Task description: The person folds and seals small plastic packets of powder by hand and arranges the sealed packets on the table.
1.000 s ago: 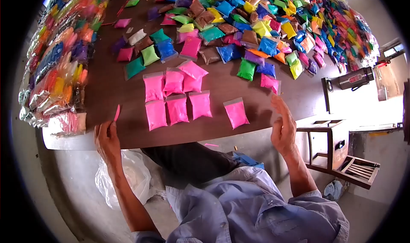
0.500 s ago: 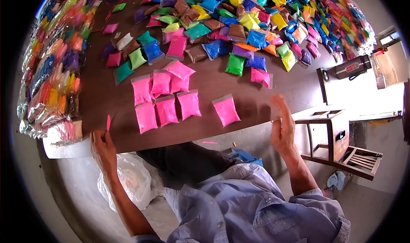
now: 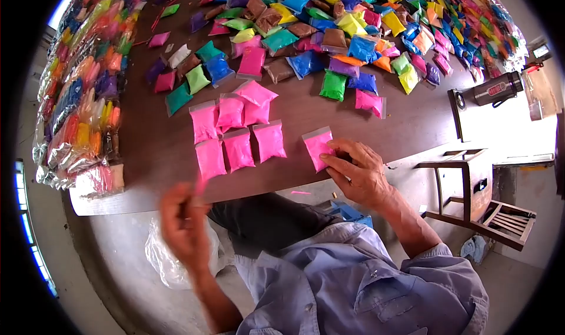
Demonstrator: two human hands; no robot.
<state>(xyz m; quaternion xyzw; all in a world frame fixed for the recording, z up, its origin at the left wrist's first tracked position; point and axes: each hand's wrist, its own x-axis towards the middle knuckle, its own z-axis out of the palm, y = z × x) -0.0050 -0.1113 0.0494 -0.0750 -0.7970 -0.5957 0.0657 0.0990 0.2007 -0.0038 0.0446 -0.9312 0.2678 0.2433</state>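
In the head view my right hand (image 3: 360, 169) grips the right edge of a pink packet (image 3: 318, 145) between thumb and fingers at the table's near edge. My left hand (image 3: 183, 220), smeared by motion, is closed on a small pink plastic stick (image 3: 201, 185) whose tip points up. Several similar pink packets lie together to the left: one nearest my left hand (image 3: 210, 157), others beside and behind it, with a top packet (image 3: 256, 92) overlapping its neighbours.
A heap of coloured packets (image 3: 350, 26) covers the far side of the brown table (image 3: 147, 176). Large clear bags of colourful packets (image 3: 82, 117) line the left edge. A dark flask (image 3: 497, 89) and a wooden chair (image 3: 471, 188) stand right. Another pink stick (image 3: 301, 192) lies below.
My right hand has come in from the right and taken hold of the single pink packet. My left hand has moved right with the pink stick, away from the table's left corner.
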